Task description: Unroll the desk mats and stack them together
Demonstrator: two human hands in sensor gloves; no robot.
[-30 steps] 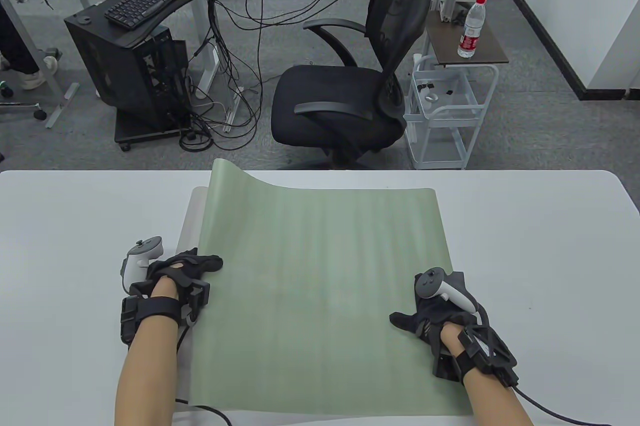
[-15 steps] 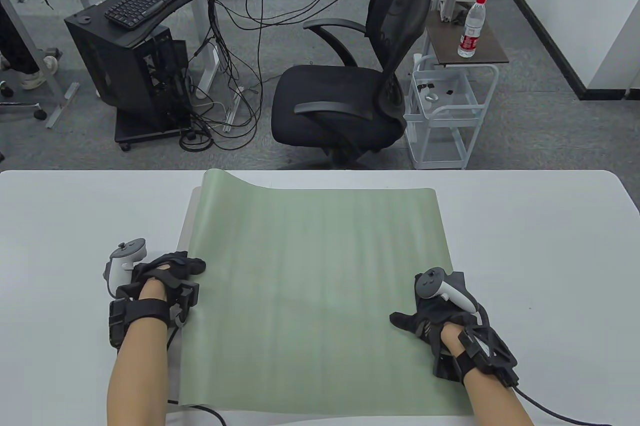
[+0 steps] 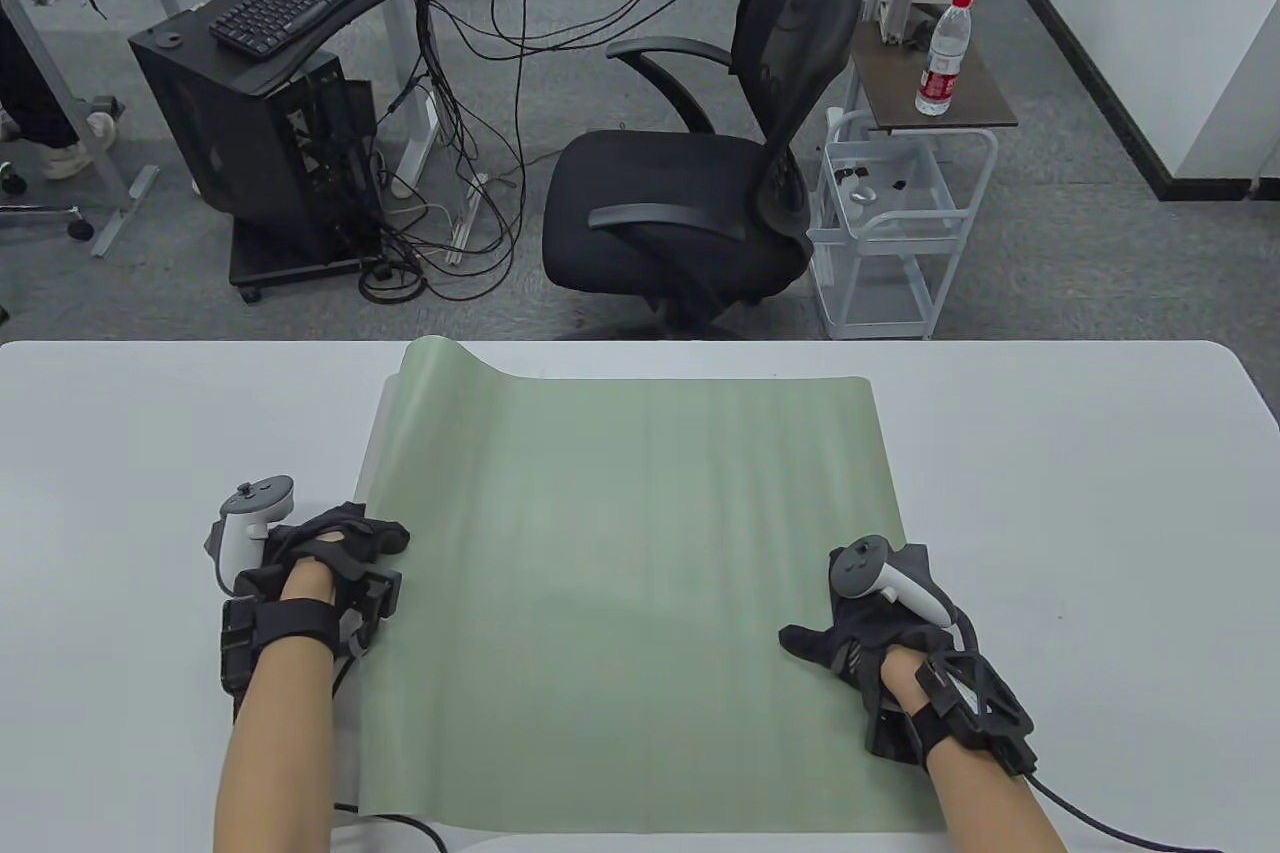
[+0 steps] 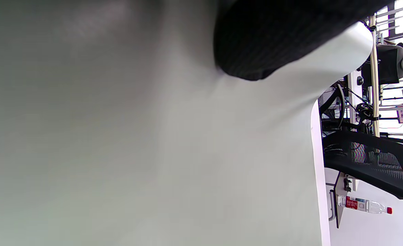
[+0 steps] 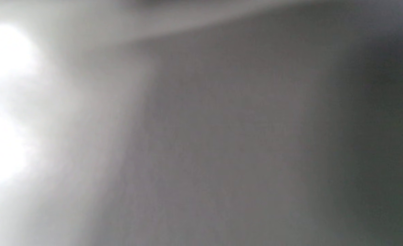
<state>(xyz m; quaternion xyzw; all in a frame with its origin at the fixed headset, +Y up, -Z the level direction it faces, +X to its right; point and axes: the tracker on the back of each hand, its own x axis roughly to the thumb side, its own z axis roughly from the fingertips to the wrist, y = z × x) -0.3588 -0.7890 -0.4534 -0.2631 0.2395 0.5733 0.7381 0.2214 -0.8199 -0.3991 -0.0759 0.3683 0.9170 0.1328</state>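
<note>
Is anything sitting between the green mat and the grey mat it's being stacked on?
Nothing visible. The green mat lies directly over the grey mat, which peeks out along its left edge. The left hand and right hand rest on the green mat's side edges.

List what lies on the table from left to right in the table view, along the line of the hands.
Left hand → green mat → right hand → bare table.
</note>
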